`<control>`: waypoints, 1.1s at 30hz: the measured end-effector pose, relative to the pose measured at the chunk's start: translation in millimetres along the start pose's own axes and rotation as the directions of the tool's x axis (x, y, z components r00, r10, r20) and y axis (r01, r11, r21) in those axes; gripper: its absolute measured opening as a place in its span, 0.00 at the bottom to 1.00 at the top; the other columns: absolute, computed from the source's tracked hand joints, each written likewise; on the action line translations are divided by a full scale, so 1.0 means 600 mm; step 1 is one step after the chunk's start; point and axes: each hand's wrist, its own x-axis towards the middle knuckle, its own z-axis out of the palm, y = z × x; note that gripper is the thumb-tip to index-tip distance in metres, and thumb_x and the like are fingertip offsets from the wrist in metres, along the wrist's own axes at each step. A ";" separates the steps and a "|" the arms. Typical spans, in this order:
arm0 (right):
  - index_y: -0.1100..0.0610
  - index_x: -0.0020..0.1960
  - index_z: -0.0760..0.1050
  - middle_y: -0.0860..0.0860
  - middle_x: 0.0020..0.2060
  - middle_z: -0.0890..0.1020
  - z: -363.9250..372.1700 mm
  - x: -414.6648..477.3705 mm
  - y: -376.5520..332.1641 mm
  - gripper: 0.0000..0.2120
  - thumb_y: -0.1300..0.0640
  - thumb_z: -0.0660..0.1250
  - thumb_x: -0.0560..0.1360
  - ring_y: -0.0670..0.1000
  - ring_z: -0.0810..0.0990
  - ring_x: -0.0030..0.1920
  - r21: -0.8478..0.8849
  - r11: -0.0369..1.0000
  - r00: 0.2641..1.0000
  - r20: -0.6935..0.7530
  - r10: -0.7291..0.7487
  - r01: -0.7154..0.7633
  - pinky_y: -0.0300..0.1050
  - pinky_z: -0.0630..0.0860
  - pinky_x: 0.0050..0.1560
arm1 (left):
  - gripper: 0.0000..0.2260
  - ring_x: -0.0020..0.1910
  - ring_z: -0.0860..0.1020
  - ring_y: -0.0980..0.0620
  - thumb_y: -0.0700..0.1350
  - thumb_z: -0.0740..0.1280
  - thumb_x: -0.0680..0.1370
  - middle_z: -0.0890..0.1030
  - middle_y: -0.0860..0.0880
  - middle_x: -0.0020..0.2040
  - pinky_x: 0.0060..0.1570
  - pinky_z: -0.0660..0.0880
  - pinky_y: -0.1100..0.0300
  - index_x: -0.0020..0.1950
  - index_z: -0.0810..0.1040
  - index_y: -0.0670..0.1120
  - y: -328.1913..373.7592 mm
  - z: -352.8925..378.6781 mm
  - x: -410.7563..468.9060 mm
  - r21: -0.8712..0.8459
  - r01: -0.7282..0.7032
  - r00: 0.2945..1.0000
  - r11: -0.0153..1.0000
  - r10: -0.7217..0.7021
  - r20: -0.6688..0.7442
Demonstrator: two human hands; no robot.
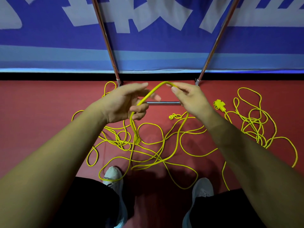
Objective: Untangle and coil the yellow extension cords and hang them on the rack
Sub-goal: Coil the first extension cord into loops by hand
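Over the rack (162, 103), a thin yellow cord (152, 92) arches between both hands. The right hand (189, 99) grip pinches it. The left hand (121, 106) grip curls round it, with the plug (137, 140) dangling below.

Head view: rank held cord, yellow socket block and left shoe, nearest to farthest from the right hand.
1. held cord, pinched in the right hand.
2. yellow socket block, on the floor to its right.
3. left shoe, bottom left.
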 end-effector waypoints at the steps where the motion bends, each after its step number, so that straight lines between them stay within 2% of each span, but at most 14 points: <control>1: 0.62 0.62 0.79 0.29 0.26 0.75 0.001 -0.001 -0.001 0.13 0.61 0.62 0.82 0.34 0.73 0.30 -0.009 1.000 1.000 0.006 -0.007 0.007 0.27 0.64 0.35 | 0.19 0.23 0.61 0.50 0.54 0.57 0.81 0.60 0.51 0.22 0.32 0.56 0.54 0.56 0.82 0.45 -0.004 0.005 0.002 0.048 -0.014 1.000 0.999 0.013 0.005; 4: 0.62 0.61 0.79 0.32 0.25 0.75 0.005 -0.002 -0.005 0.11 0.61 0.62 0.81 0.34 0.73 0.29 0.025 1.000 1.000 0.026 -0.002 0.001 0.26 0.65 0.34 | 0.13 0.24 0.64 0.50 0.51 0.61 0.80 0.63 0.53 0.22 0.32 0.63 0.58 0.54 0.82 0.46 -0.013 0.013 0.006 0.062 -0.145 0.987 0.988 0.140 0.076; 6: 0.59 0.55 0.82 0.39 0.25 0.74 0.006 0.001 -0.004 0.10 0.56 0.64 0.81 0.39 0.70 0.28 0.044 0.999 0.999 0.037 0.003 -0.005 0.33 0.66 0.34 | 0.10 0.31 0.70 0.50 0.49 0.67 0.77 0.69 0.51 0.28 0.37 0.69 0.60 0.50 0.80 0.43 -0.011 0.009 0.010 -0.025 -0.211 0.972 0.977 0.212 0.104; 7: 0.57 0.52 0.83 0.43 0.25 0.73 0.006 0.002 -0.001 0.10 0.53 0.65 0.80 0.41 0.69 0.28 0.043 0.999 0.999 0.046 0.017 -0.019 0.40 0.67 0.34 | 0.10 0.33 0.70 0.50 0.48 0.69 0.75 0.70 0.51 0.30 0.37 0.68 0.60 0.48 0.79 0.42 -0.008 0.005 0.012 -0.091 -0.226 0.966 0.970 0.235 0.104; 9: 0.58 0.47 0.82 0.51 0.28 0.74 0.004 0.002 0.013 0.13 0.49 0.66 0.79 0.47 0.72 0.30 0.039 0.997 0.993 0.094 0.065 -0.069 0.44 0.68 0.36 | 0.09 0.30 0.65 0.53 0.46 0.70 0.74 0.66 0.53 0.31 0.33 0.63 0.61 0.46 0.76 0.41 0.000 -0.003 0.012 -0.252 -0.226 0.960 0.941 0.259 0.103; 12: 0.62 0.46 0.80 0.52 0.31 0.79 0.004 -0.003 0.035 0.12 0.52 0.67 0.78 0.46 0.78 0.32 0.011 0.985 0.965 0.204 0.167 -0.173 0.48 0.71 0.38 | 0.06 0.28 0.59 0.56 0.45 0.65 0.77 0.60 0.55 0.30 0.31 0.58 0.62 0.44 0.76 0.43 0.007 -0.013 0.006 -0.445 -0.182 0.957 0.877 0.262 0.126; 15: 0.63 0.48 0.79 0.55 0.33 0.80 0.014 -0.012 0.050 0.09 0.57 0.66 0.79 0.40 0.78 0.30 -0.015 0.970 0.934 0.265 0.238 -0.243 0.43 0.70 0.36 | 0.06 0.27 0.59 0.56 0.45 0.65 0.77 0.60 0.55 0.30 0.30 0.56 0.62 0.43 0.75 0.43 0.010 -0.016 0.004 -0.522 -0.179 0.949 0.834 0.286 0.133; 18: 0.63 0.49 0.79 0.53 0.32 0.77 0.026 -0.017 0.055 0.06 0.62 0.65 0.79 0.43 0.78 0.28 0.029 0.966 0.922 0.309 0.235 -0.256 0.36 0.73 0.36 | 0.06 0.26 0.59 0.56 0.45 0.65 0.76 0.60 0.55 0.29 0.29 0.55 0.62 0.42 0.74 0.43 0.012 -0.014 0.006 -0.557 -0.222 0.941 0.800 0.325 0.091; 21: 0.63 0.53 0.80 0.50 0.31 0.76 0.041 -0.023 0.043 0.08 0.67 0.63 0.79 0.42 0.74 0.26 0.028 0.974 0.902 0.385 0.198 -0.225 0.33 0.68 0.31 | 0.07 0.26 0.59 0.56 0.44 0.62 0.78 0.61 0.54 0.29 0.28 0.56 0.63 0.42 0.74 0.42 0.015 -0.014 0.006 -0.609 -0.290 0.922 0.738 0.386 0.028; 25: 0.62 0.60 0.78 0.46 0.33 0.82 0.076 -0.051 0.025 0.11 0.65 0.61 0.80 0.44 0.73 0.28 0.072 0.958 0.790 0.584 0.185 -0.277 0.34 0.65 0.29 | 0.09 0.27 0.61 0.55 0.43 0.59 0.80 0.68 0.51 0.28 0.28 0.59 0.63 0.44 0.73 0.41 0.016 -0.013 0.009 -0.686 -0.326 0.912 0.651 0.409 -0.045; 27: 0.57 0.61 0.76 0.49 0.41 0.85 0.097 -0.063 0.020 0.11 0.61 0.62 0.80 0.47 0.75 0.29 0.135 0.931 0.724 0.669 0.168 -0.340 0.35 0.66 0.30 | 0.09 0.27 0.64 0.54 0.43 0.58 0.81 0.69 0.50 0.29 0.29 0.60 0.63 0.45 0.72 0.40 0.014 -0.011 0.011 -0.712 -0.333 0.908 0.618 0.413 -0.067; 30: 0.61 0.64 0.74 0.56 0.54 0.83 0.115 -0.069 0.023 0.15 0.58 0.66 0.78 0.48 0.75 0.30 0.195 0.881 0.650 0.745 0.153 -0.431 0.39 0.67 0.33 | 0.08 0.29 0.66 0.53 0.43 0.58 0.82 0.69 0.50 0.30 0.32 0.61 0.63 0.47 0.71 0.40 0.011 -0.011 0.012 -0.747 -0.340 0.903 0.571 0.420 -0.090; 31: 0.61 0.63 0.75 0.59 0.54 0.82 0.116 -0.070 0.023 0.16 0.58 0.67 0.77 0.49 0.74 0.30 0.209 0.869 0.635 0.759 0.146 -0.449 0.43 0.67 0.34 | 0.08 0.29 0.67 0.53 0.44 0.58 0.82 0.69 0.50 0.31 0.32 0.62 0.62 0.47 0.71 0.40 0.012 -0.012 0.012 -0.752 -0.347 0.902 0.560 0.420 -0.103; 33: 0.58 0.56 0.79 0.60 0.48 0.82 0.113 -0.068 0.025 0.09 0.59 0.68 0.76 0.50 0.73 0.30 0.230 0.859 0.634 0.762 0.132 -0.457 0.46 0.66 0.35 | 0.09 0.30 0.68 0.53 0.45 0.58 0.82 0.70 0.50 0.31 0.32 0.66 0.62 0.46 0.71 0.41 0.015 -0.015 0.009 -0.732 -0.391 0.892 0.558 0.424 -0.153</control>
